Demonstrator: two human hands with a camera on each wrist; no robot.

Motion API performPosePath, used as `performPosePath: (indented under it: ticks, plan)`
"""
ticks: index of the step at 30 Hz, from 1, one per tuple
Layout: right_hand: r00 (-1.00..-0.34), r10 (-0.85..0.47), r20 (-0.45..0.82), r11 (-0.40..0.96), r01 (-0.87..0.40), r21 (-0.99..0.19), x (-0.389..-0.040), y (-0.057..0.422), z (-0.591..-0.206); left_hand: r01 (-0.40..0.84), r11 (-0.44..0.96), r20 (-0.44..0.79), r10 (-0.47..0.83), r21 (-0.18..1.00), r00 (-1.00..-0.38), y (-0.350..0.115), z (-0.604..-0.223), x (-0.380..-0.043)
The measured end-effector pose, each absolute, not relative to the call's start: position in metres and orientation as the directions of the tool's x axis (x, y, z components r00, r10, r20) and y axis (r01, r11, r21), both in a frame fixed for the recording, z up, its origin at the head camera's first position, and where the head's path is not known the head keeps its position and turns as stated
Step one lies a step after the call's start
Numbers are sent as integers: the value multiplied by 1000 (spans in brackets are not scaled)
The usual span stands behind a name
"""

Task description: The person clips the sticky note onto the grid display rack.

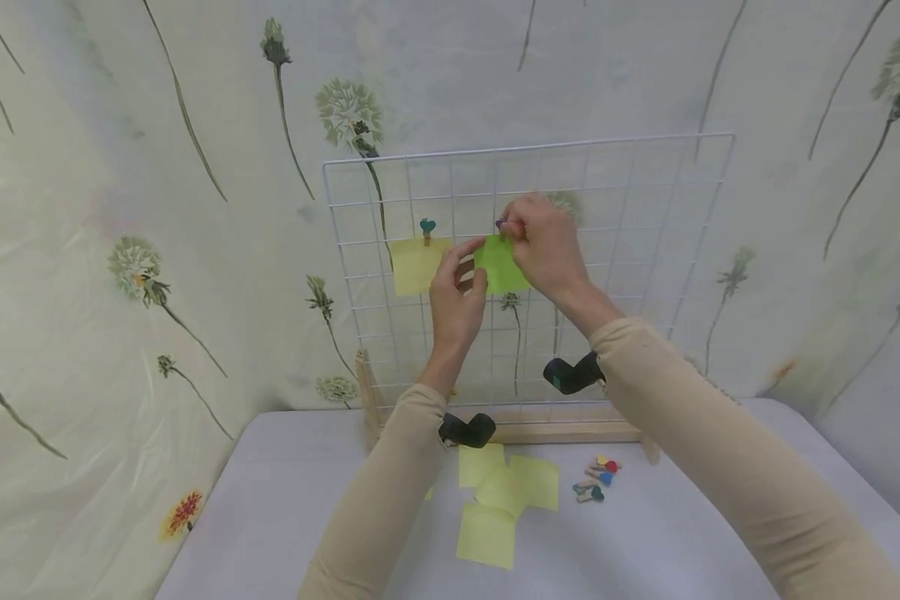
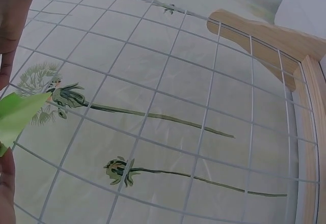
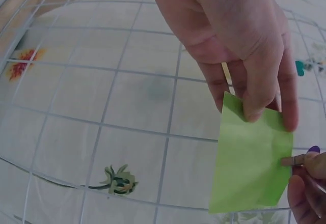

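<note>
My left hand [image 1: 457, 300] pinches a bright green paper note [image 1: 506, 271] by its left edge, thumb in front and fingers behind, against a white wire grid [image 1: 615, 229]. At the note's top edge, my right hand [image 1: 549, 246] pinches a small wooden clothespin [image 3: 292, 160] with a purple heart on it. The clothespin's tip overlaps the note in the right wrist view. Left of the green note, a pale yellow note [image 1: 411, 268] hangs on the grid from a clothespin with a teal heart [image 1: 427, 227]. In the left wrist view only part of the green note [image 2: 20, 114] shows.
A wooden base [image 1: 562, 432] holds the grid upright on a white-covered table [image 1: 270, 500]. Several yellow notes [image 1: 486, 536] lie on the table before it. Several heart clothespins [image 1: 598, 479] are heaped to their right. Flower-patterned cloth [image 1: 210, 250] hangs behind.
</note>
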State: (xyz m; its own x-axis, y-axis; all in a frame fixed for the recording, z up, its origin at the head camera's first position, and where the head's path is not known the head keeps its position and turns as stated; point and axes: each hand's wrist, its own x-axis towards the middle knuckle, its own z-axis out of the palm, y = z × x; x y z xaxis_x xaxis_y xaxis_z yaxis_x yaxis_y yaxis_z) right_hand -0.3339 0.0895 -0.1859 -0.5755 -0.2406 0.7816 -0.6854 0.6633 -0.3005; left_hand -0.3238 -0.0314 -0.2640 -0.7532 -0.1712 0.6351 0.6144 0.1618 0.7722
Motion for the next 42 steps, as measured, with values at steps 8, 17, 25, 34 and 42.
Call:
performPosePath:
  ticks: [8, 17, 25, 34, 42]
  plan:
    - [-556, -231, 799, 664, -690, -288, -335, 90, -189, 615, 163, 636, -178, 772, -751, -31, -267, -323]
    - [-533, -197, 823, 674, -683, -281, -336, 99, -191, 625, 159, 645, -187, 765, -741, -33, -269, -323]
    - [-593, -150, 791, 626, -676, -388, -333, 107, -196, 615, 194, 644, -191, 765, -741, -36, -275, -321]
    - [-614, -129, 779, 607, -670, -427, -321, 119, -207, 608, 199, 638, -183, 769, -748, -37, -278, -315]
    - [-623, -149, 768, 620, -664, -418, -312, 127, -224, 594, 187, 622, -188, 782, -760, -38, -280, -310]
